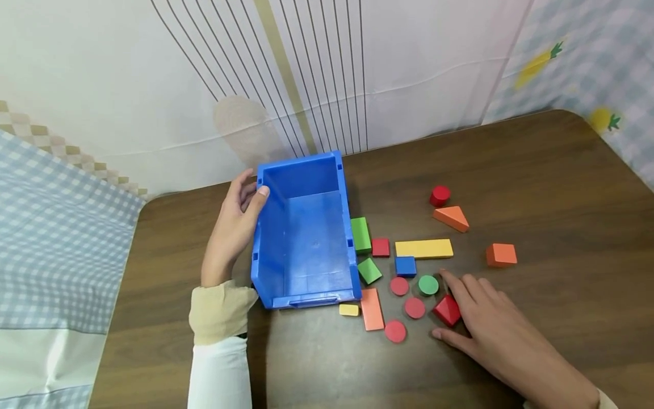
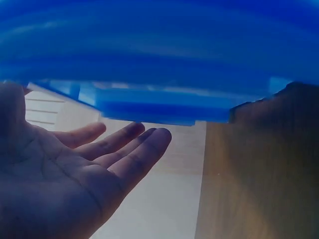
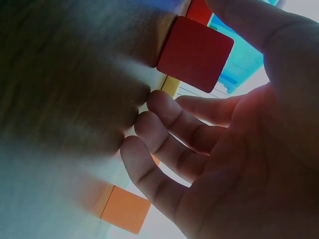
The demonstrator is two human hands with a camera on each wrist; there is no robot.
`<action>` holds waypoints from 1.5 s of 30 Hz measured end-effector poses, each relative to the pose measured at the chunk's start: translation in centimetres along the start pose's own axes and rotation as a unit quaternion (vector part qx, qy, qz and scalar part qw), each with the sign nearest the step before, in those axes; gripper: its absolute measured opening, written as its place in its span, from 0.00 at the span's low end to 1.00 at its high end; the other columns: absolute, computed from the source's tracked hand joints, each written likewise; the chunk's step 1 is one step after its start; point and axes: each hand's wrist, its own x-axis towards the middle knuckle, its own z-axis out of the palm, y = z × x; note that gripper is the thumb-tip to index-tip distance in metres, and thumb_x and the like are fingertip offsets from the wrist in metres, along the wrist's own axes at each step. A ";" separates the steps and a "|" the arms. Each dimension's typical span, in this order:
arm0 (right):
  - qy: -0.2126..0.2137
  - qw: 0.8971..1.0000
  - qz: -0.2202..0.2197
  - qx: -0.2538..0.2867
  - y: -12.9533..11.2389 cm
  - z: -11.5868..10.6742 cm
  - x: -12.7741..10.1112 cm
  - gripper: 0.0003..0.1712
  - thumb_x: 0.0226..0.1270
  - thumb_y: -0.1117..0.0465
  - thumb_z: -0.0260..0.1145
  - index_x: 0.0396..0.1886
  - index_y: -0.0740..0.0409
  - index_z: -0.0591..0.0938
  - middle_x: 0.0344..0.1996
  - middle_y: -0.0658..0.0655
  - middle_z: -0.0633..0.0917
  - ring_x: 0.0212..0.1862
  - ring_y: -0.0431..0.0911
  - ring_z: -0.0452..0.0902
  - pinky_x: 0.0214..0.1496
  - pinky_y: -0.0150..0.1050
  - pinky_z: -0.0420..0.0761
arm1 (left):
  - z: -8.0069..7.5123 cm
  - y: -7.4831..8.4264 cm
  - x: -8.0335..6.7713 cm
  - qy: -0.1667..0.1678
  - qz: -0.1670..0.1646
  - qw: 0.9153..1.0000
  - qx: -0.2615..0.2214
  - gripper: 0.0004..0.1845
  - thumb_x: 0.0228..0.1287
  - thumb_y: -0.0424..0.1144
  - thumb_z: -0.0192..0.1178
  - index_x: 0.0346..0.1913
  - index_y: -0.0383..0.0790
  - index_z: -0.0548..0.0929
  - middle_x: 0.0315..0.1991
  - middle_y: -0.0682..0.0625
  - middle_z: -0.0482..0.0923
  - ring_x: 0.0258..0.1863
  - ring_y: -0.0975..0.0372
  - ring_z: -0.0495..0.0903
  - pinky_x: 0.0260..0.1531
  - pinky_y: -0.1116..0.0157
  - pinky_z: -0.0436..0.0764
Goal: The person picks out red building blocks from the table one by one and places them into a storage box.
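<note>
Right hand: the right hand lies low over the table, fingers spread and only slightly bent, holding nothing.
Nearest block: a red prism sits just under the thumb side of that hand; in the right wrist view the red prism shows between thumb and forefinger, but I cannot tell whether either touches it.
Direction from grip: the prism lies to the left of the palm, toward the bin, with the fingertips reaching past it to a green disc.
Long axis: the prism looks about as wide as long from above, so no clear long axis shows.
Left hand: the left hand rests against the bin's far left corner, thumb hooked over the rim, fingers nearly straight along the outer wall; the left wrist view shows the left hand flat beneath the blue wall.
Bin: the blue bin stands upright and looks bare inside, its long side running away from the person.
Which hand is nearer: the right hand is beside the scattered blocks; the left is on the far side of the bin from them.
Other blocks: a yellow bar, blue cube and orange cube lie nearby; the orange cube is well apart from the bin.
</note>
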 end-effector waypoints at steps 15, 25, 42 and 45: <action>-0.007 1.000 0.008 -0.004 -0.2 -0.4 -0.2 0.56 0.57 0.35 0.79 0.75 0.61 0.69 0.51 0.54 0.79 0.49 0.47 0.71 0.47 0.51 0.80 | 0.6 -0.5 0.8 -0.084 0.006 0.996 -0.043 0.41 0.84 0.39 0.42 0.86 0.63 0.31 0.87 0.54 0.36 0.85 0.56 0.40 0.81 0.43 0.46; -0.011 1.000 0.010 -0.002 -0.1 0.0 0.0 0.56 0.55 0.36 0.80 0.75 0.61 0.70 0.49 0.53 0.78 0.47 0.46 0.71 0.46 0.51 0.79 | 0.5 -0.5 0.7 -0.107 0.002 0.993 -0.051 0.43 0.80 0.34 0.38 0.86 0.63 0.30 0.87 0.58 0.28 0.85 0.55 0.35 0.80 0.41 0.45; -0.014 0.997 0.055 0.049 -0.2 -0.1 0.4 0.43 0.55 0.40 0.82 0.62 0.60 0.79 0.47 0.55 0.82 0.43 0.47 0.76 0.48 0.59 0.79 | 0.2 -0.4 1.1 -0.120 -0.004 0.990 -0.072 0.46 0.76 0.33 0.39 0.85 0.64 0.29 0.86 0.61 0.27 0.85 0.59 0.36 0.81 0.47 0.47; -0.020 0.997 0.061 0.048 -0.3 -0.2 0.5 0.42 0.54 0.40 0.83 0.60 0.59 0.79 0.46 0.55 0.83 0.42 0.46 0.75 0.47 0.59 0.79 | 0.3 -0.6 1.2 -0.124 -0.001 0.989 -0.079 0.47 0.74 0.32 0.40 0.85 0.63 0.29 0.86 0.61 0.27 0.85 0.60 0.35 0.81 0.48 0.46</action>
